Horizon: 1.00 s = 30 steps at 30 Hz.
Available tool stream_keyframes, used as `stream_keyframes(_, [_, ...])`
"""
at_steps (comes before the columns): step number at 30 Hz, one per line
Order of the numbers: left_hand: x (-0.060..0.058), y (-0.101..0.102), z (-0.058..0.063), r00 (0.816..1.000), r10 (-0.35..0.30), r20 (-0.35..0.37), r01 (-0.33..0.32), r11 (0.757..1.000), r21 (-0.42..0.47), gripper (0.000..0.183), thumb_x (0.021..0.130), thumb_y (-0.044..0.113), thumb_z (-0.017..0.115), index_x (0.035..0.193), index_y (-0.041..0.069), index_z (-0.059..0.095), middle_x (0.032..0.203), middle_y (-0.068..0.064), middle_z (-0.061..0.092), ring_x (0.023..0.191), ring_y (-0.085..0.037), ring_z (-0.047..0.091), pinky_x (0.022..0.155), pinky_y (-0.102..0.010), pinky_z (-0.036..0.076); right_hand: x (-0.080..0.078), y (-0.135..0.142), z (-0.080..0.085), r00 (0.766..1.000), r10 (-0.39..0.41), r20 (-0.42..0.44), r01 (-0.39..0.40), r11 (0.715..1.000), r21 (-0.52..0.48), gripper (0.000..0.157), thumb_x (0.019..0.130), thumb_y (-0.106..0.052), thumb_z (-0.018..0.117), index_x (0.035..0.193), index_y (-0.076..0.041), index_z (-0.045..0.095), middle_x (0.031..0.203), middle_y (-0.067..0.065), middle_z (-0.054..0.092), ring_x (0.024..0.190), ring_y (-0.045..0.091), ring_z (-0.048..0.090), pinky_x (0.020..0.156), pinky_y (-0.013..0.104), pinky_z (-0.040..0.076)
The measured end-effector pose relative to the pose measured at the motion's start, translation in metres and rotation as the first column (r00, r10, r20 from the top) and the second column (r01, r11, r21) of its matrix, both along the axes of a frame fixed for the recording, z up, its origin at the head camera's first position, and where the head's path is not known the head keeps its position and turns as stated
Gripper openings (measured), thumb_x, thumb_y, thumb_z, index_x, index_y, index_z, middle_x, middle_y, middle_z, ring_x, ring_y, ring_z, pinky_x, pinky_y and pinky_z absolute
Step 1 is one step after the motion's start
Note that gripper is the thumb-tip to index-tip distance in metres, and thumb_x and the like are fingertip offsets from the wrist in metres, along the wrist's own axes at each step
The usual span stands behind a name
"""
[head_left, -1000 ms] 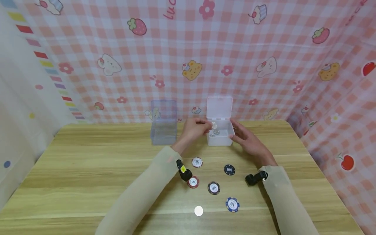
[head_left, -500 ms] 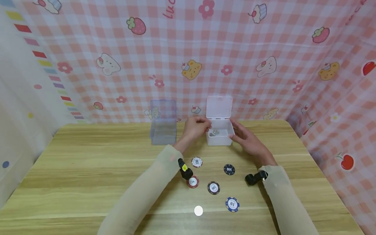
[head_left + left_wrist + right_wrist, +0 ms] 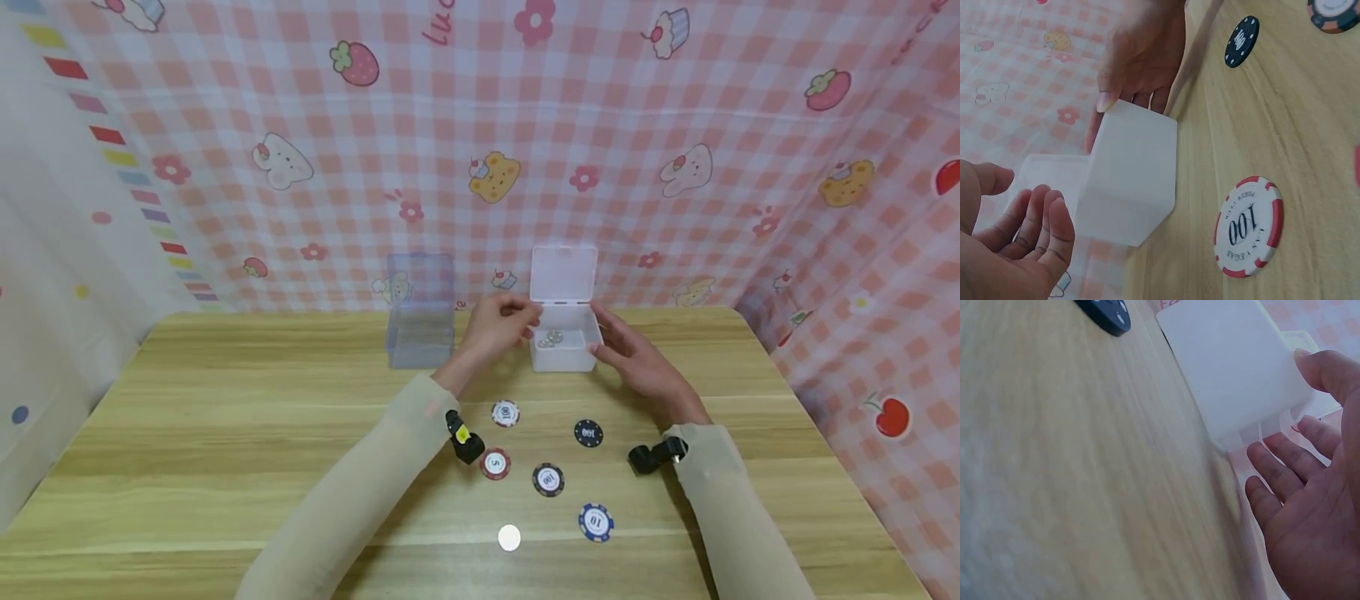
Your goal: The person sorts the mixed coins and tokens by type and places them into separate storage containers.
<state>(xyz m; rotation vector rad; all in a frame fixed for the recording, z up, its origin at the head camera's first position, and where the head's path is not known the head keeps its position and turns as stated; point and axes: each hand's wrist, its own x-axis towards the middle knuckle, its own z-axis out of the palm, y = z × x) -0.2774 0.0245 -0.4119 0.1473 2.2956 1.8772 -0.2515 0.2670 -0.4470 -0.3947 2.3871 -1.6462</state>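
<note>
A white plastic box (image 3: 562, 361) stands on the table with its hinged lid (image 3: 564, 273) raised at the back. Inside lie several shiny clear discs (image 3: 555, 337), toward the left. My left hand (image 3: 495, 323) hovers at the box's left edge; the left wrist view shows its thumb apart from loosely bent fingers, nothing between them. My right hand (image 3: 637, 363) holds the box at its right side. In the right wrist view its thumb (image 3: 1319, 367) lies at the front rim, and its fingers reach along the side wall.
A transparent bluish box (image 3: 420, 350) with its lid up stands left of my left hand. Nearer lie poker chips: red-white 100 (image 3: 506, 413), red 5 (image 3: 495, 463), black 100 (image 3: 588, 432), another dark 100 (image 3: 548, 479), blue 10 (image 3: 596, 522). A checked cloth (image 3: 450, 125) hangs behind.
A clear scalloped disc at my left fingertips, seen one second ago, has left them and dropped into the white box. The right hand keeps its place.
</note>
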Motion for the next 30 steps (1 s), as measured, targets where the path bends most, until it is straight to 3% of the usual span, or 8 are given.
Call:
stream_keyframes(3, [0.005, -0.003, 0.001, 0.999, -0.022, -0.024, 0.022, 1.000, 0.009, 0.015, 0.089, 0.028, 0.065, 0.096, 0.016, 0.068, 0.089, -0.002, 0.067, 0.086, -0.029, 0.066, 0.072, -0.037, 0.059, 0.003, -0.001, 0.005, 1.000, 0.008, 0.004, -0.008, 1.000, -0.006, 0.065, 0.098, -0.018, 0.050, 0.151, -0.026, 0.015, 0.158, 0.001, 0.015, 0.143, 0.029, 0.019, 0.115, 0.052, 0.020])
stream_keyframes(6, [0.009, -0.007, 0.000, 0.998, -0.044, -0.045, 0.044, 0.999, 0.009, 0.015, 0.089, 0.028, 0.064, 0.096, 0.015, 0.068, 0.089, -0.004, 0.068, 0.088, -0.032, 0.066, 0.068, -0.033, 0.059, 0.000, 0.001, -0.001, 1.000, 0.012, -0.015, -0.012, 1.000, -0.001, 0.065, 0.098, -0.022, 0.051, 0.151, -0.030, 0.015, 0.158, 0.000, 0.015, 0.143, 0.028, 0.020, 0.114, 0.053, 0.020])
stream_keyframes(10, [0.015, -0.014, -0.002, 0.995, -0.070, -0.067, 0.069, 0.998, -0.008, 0.017, 0.090, 0.029, 0.064, 0.097, 0.015, 0.067, 0.090, -0.003, 0.068, 0.083, -0.025, 0.066, 0.069, -0.036, 0.059, -0.001, 0.001, -0.002, 1.000, 0.015, -0.024, -0.015, 1.000, 0.005, 0.065, 0.098, -0.025, 0.051, 0.151, -0.029, 0.015, 0.158, 0.001, 0.015, 0.143, 0.029, 0.020, 0.115, 0.052, 0.020])
stream_keyframes(14, [0.022, -0.020, -0.001, 0.992, -0.095, -0.086, 0.094, 0.995, -0.016, 0.017, 0.089, 0.033, 0.064, 0.097, 0.018, 0.067, 0.090, -0.002, 0.068, 0.080, -0.021, 0.065, 0.071, -0.040, 0.058, 0.007, -0.004, 0.011, 1.000, 0.015, -0.021, -0.015, 1.000, 0.015, 0.066, 0.097, -0.023, 0.051, 0.152, -0.021, 0.014, 0.158, 0.006, 0.014, 0.143, 0.031, 0.019, 0.115, 0.051, 0.020])
stream_keyframes(20, [0.031, -0.030, -0.001, 0.981, -0.156, -0.113, 0.154, 0.988, -0.028, 0.022, 0.090, 0.036, 0.062, 0.103, 0.019, 0.066, 0.098, -0.005, 0.068, 0.082, -0.021, 0.064, 0.065, -0.031, 0.057, 0.007, -0.003, 0.011, 0.999, 0.015, -0.030, -0.014, 1.000, 0.027, 0.066, 0.098, -0.023, 0.051, 0.152, -0.020, 0.014, 0.158, 0.006, 0.013, 0.143, 0.031, 0.019, 0.115, 0.050, 0.020])
stream_keyframes(26, [0.038, -0.044, 0.000, 0.968, -0.209, -0.139, 0.206, 0.978, -0.033, 0.030, 0.088, 0.040, 0.063, 0.108, 0.017, 0.066, 0.100, -0.005, 0.067, 0.091, -0.033, 0.062, 0.071, -0.042, 0.057, 0.005, -0.002, 0.011, 1.000, 0.007, -0.019, -0.007, 1.000, 0.023, 0.065, 0.098, -0.022, 0.050, 0.152, -0.022, 0.014, 0.158, 0.005, 0.013, 0.143, 0.030, 0.018, 0.116, 0.051, 0.019])
stream_keyframes(30, [0.044, -0.053, 0.001, 0.962, -0.231, -0.144, 0.226, 0.973, -0.050, 0.029, 0.088, 0.040, 0.064, 0.107, 0.018, 0.066, 0.098, -0.002, 0.066, 0.092, -0.032, 0.061, 0.075, -0.049, 0.056, 0.005, -0.003, 0.010, 1.000, 0.011, -0.021, -0.011, 1.000, 0.020, 0.064, 0.098, -0.020, 0.050, 0.152, -0.021, 0.014, 0.158, 0.006, 0.014, 0.143, 0.031, 0.017, 0.116, 0.051, 0.019])
